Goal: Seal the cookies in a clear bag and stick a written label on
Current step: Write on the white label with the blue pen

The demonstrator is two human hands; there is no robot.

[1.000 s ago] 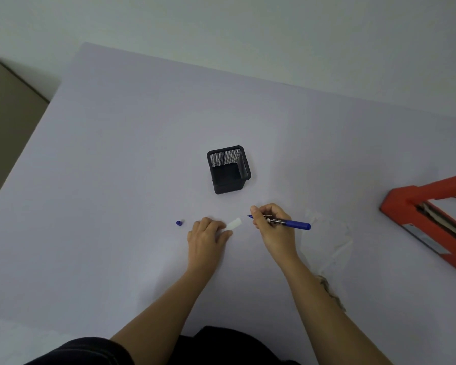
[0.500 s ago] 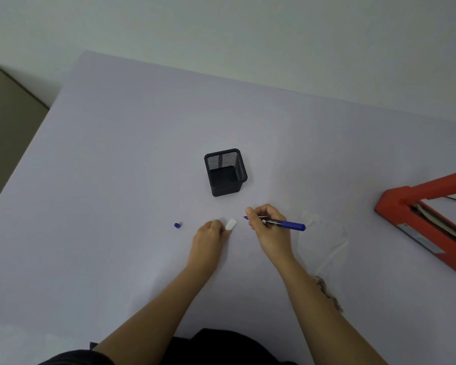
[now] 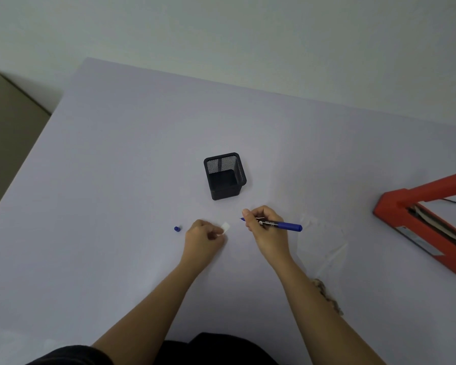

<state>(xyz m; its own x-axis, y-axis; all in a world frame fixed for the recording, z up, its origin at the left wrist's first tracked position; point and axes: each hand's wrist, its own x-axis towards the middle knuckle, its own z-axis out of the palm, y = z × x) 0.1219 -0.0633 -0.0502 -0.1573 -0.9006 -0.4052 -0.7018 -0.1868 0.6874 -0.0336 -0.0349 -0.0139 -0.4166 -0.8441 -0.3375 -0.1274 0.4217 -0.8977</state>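
My left hand (image 3: 203, 236) pinches a small white label (image 3: 224, 228) by its near end, lifted slightly off the pale table (image 3: 116, 180). My right hand (image 3: 266, 227) grips a blue pen (image 3: 282, 225), its tip pointing left toward the label, a short gap away. The pen's blue cap (image 3: 177, 228) lies on the table left of my left hand. A clear bag (image 3: 324, 243) lies flat to the right of my right arm, with brown cookies (image 3: 327, 296) at its near end, partly hidden by my forearm.
A black mesh pen holder (image 3: 225, 176) stands just beyond my hands. A red heat sealer (image 3: 427, 225) with a cable sits at the right edge. The table's left edge drops to a beige floor (image 3: 8, 143).
My left hand has curled and lifted the label from lying flat under its fingers into a pinch. The right hand with the pen has shifted slightly right, away from the label.
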